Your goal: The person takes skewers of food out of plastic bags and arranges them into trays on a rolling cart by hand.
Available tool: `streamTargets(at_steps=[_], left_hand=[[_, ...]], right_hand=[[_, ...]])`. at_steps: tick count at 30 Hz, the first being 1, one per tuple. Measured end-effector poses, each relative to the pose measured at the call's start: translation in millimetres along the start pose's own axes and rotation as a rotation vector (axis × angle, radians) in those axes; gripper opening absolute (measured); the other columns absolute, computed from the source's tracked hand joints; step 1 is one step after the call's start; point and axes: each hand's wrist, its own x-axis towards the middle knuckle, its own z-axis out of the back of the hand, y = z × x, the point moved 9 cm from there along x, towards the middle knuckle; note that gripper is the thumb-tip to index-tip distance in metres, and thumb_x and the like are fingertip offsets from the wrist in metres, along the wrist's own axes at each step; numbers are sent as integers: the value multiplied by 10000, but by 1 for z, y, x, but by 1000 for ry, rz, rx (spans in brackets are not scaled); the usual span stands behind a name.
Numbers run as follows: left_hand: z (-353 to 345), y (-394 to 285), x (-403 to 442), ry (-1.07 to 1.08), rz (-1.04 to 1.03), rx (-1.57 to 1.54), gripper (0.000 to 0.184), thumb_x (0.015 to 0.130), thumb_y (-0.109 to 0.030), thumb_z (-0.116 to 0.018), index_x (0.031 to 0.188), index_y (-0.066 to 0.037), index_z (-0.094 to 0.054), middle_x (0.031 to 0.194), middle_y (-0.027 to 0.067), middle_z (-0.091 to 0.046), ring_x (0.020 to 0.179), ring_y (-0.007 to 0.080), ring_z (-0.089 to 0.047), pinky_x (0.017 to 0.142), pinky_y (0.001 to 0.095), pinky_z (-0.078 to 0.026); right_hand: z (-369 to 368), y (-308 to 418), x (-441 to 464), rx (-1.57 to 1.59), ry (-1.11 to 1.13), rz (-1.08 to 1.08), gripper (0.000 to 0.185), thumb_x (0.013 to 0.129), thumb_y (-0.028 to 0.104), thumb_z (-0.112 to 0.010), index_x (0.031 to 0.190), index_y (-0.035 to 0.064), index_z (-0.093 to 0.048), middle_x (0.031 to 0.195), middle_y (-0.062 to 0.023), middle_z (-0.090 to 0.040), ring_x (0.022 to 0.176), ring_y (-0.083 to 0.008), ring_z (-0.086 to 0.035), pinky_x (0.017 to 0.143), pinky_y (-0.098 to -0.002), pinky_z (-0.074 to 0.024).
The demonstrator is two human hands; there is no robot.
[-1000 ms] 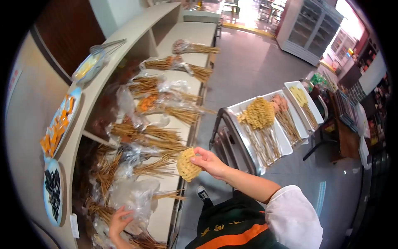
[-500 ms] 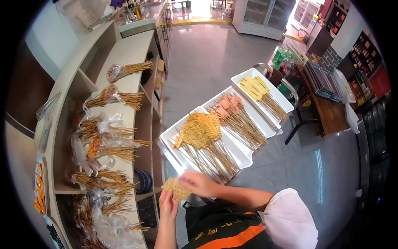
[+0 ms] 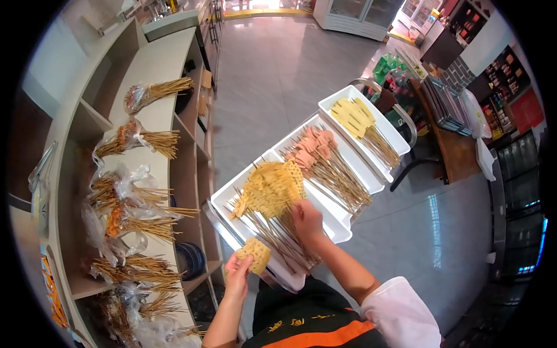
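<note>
The biggest thing is the shiny grey tile floor (image 3: 261, 75). Along the left side runs a long cream desk (image 3: 159, 61) with a raised back. Bunches of thin brown sticks in clear plastic bags (image 3: 130, 188) lie on it in a row. Over on the right is a brown wooden desk (image 3: 455, 159) with a dark stack of flat things (image 3: 444, 107) on top.

In front of the person are three long white trays, side by side and slanted. The near white tray (image 3: 333, 223) has a big heap of bumpy yellow food (image 3: 264, 188) on sticks. The middle white tray (image 3: 371, 180) has pink food on sticks (image 3: 313, 148), and the far white tray (image 3: 386, 129) has pale yellow food on sticks (image 3: 354, 116).

The person wears a black apron with an orange stripe (image 3: 319, 336) and a white sleeve (image 3: 400, 313). The right hand (image 3: 308, 220) is curled up over the near tray, by the bottom of the yellow heap. I can't tell if it holds a stick. The left hand (image 3: 237, 279) pinches a flat yellow piece with little dark dots (image 3: 254, 255), just by the near tray's left edge.
</note>
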Motion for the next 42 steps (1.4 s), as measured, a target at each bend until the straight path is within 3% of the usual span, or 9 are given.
streamTargets(at_steps=[4,13,16,19,27,34,37,40,42], left_hand=[[9,-5,9,21,-2,42,278,785,-45,-545,1055,-7,-490,987,75,-581,899,142,-554,789,249,-419],[22,-3,12,30,69,32,252,790,-70,-545,1029,-9,-493,954,62,-578,880,148,-555,779,264,-431],[29,-4,10,25,36,-6,243,780,-64,-560,1010,-10,-503,943,60,-578,858,140,-555,773,260,-432],[36,-3,9,3,25,-36,237,770,-62,-573,995,-17,-515,932,55,-579,852,127,-553,771,254,-430],[44,-7,8,-12,-3,-75,223,762,-57,-578,976,-28,-526,928,41,-578,844,110,-546,761,238,-424],[55,-4,8,-14,-36,-59,217,757,-65,-583,965,-43,-527,920,32,-581,846,115,-550,759,252,-430],[53,-5,6,-17,-37,-83,218,752,-65,-589,961,-47,-530,916,29,-582,847,114,-549,765,251,-425],[52,-4,7,-23,-11,-121,205,746,-56,-602,940,-53,-535,905,17,-582,847,93,-538,776,227,-400],[52,-4,8,-23,-5,-120,208,746,-56,-601,944,-52,-535,907,19,-581,850,95,-538,781,231,-399]], right_hand=[[4,-21,-9,5,-60,-165,92,755,47,-562,823,59,-502,664,-96,-511,560,-219,-511,517,-288,-419],[-14,-16,-10,-283,10,71,109,744,52,-576,804,31,-487,686,-96,-471,574,-211,-478,515,-302,-388],[-4,-17,-4,-90,-31,26,91,783,69,-547,779,21,-469,648,-52,-436,548,-155,-431,504,-263,-362],[3,-32,-6,169,0,-295,79,841,89,-471,803,20,-464,608,-28,-409,548,-104,-410,490,-239,-342],[-27,-29,-12,-128,5,-91,131,760,96,-553,819,14,-470,654,-82,-407,558,-164,-420,519,-273,-352],[-3,-19,-2,-148,-34,0,97,785,72,-531,819,14,-460,681,-75,-450,554,-182,-430,504,-277,-347],[6,-31,-1,404,2,-363,51,852,98,-470,824,56,-472,676,36,-417,559,-10,-340,480,-170,-281],[19,-35,-4,345,-69,-365,91,848,127,-485,801,51,-463,681,6,-460,547,-42,-395,498,-177,-323],[19,-26,-3,173,-103,-191,75,844,106,-483,819,38,-466,682,3,-452,589,-51,-403,511,-190,-328]])
